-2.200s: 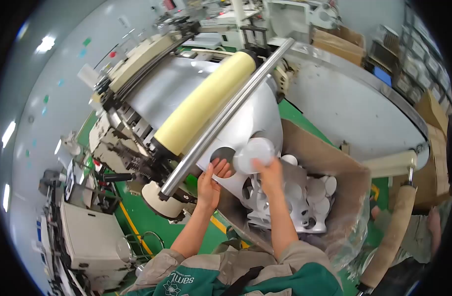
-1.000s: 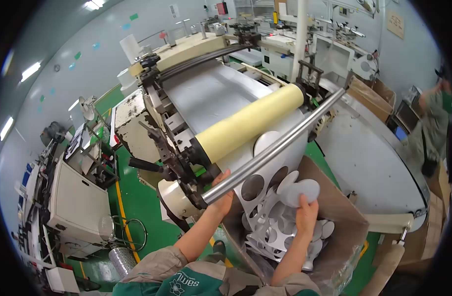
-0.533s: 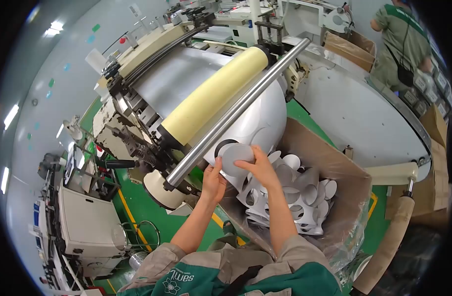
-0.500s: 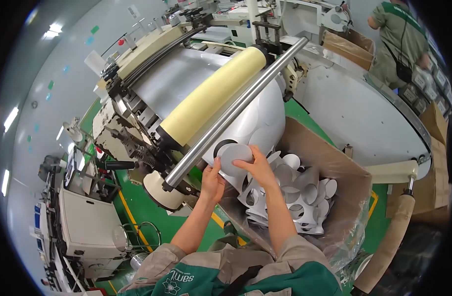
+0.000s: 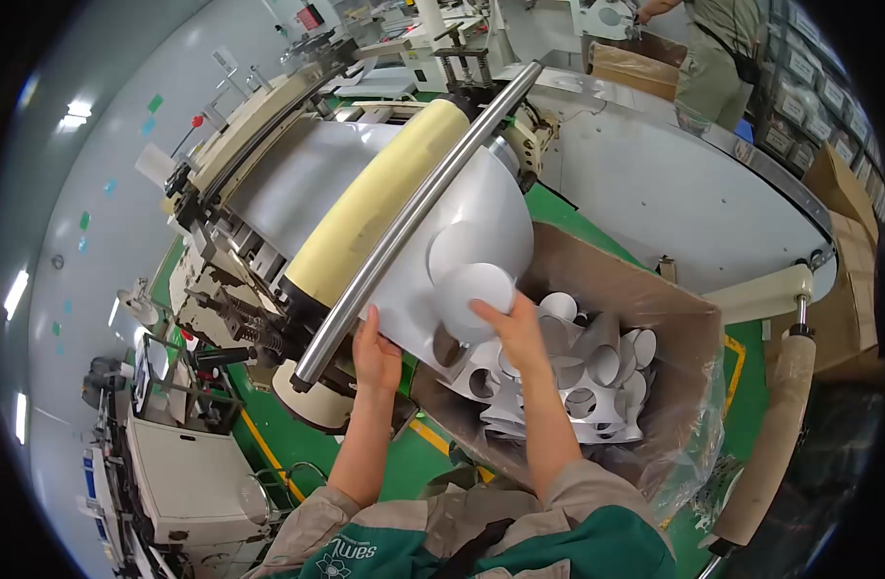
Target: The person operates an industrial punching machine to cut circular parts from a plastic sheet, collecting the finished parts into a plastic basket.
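Observation:
My right hand [image 5: 516, 333] grips the lower right edge of a round white disc [image 5: 473, 301], thumb on its face. The disc lies in front of the white sheet [image 5: 481, 207] that hangs from the machine below the steel bar. My left hand [image 5: 375, 355] is at the sheet's lower left edge, fingers pointing up; its thumb is by the sheet and whether it pinches the edge is unclear. A dark round hole [image 5: 448, 347] shows in the sheet just below the disc.
The yellow roller [image 5: 380, 203] and steel bar [image 5: 418, 227] slant across the machine. Below right, a plastic-lined cardboard box [image 5: 674, 338] holds cut sheet scraps [image 5: 597, 386]. A wrapped roller [image 5: 771, 444] stands at right. Another person [image 5: 720, 63] stands at the back right.
My left hand has come off the disc and moved left and down. The disc has shifted right in my right hand. The view has turned, and the machine appears further left.

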A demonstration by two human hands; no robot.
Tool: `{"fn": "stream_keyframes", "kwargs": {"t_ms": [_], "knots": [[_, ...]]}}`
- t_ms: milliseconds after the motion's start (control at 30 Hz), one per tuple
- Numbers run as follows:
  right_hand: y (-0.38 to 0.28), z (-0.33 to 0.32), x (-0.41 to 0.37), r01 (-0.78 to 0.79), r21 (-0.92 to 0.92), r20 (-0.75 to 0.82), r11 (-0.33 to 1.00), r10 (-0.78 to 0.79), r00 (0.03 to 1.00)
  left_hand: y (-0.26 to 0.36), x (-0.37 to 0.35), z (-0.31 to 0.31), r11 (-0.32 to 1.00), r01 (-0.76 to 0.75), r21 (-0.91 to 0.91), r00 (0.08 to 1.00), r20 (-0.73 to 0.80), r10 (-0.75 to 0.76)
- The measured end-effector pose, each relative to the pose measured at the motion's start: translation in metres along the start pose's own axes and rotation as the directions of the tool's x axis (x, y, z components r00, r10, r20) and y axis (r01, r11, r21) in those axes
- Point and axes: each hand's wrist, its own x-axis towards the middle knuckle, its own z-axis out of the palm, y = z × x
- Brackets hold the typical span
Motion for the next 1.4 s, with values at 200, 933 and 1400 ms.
{"fn": "stream_keyframes", "kwargs": {"t_ms": [200,933,1400], "knots": [[0.009,0.026,0.028,0.149,-0.325,0.241,0.934,-0.071,0.968,-0.033,-0.029,0.003,0.993,0.114,0.034,0.993,-0.015,-0.114],[-0.003,0.004,0.005,0.000,-0.097,0.134,0.995,0.013,0.991,-0.005,-0.004,0.000,0.998,0.063,-0.014,0.997,0.045,-0.062],[0.061,-0.039,0.009,0.009,0.623,-0.164,0.782,0.119,0.979,-0.014,-0.016,0.001,0.997,0.063,0.042,0.998,0.011,-0.063]]}}
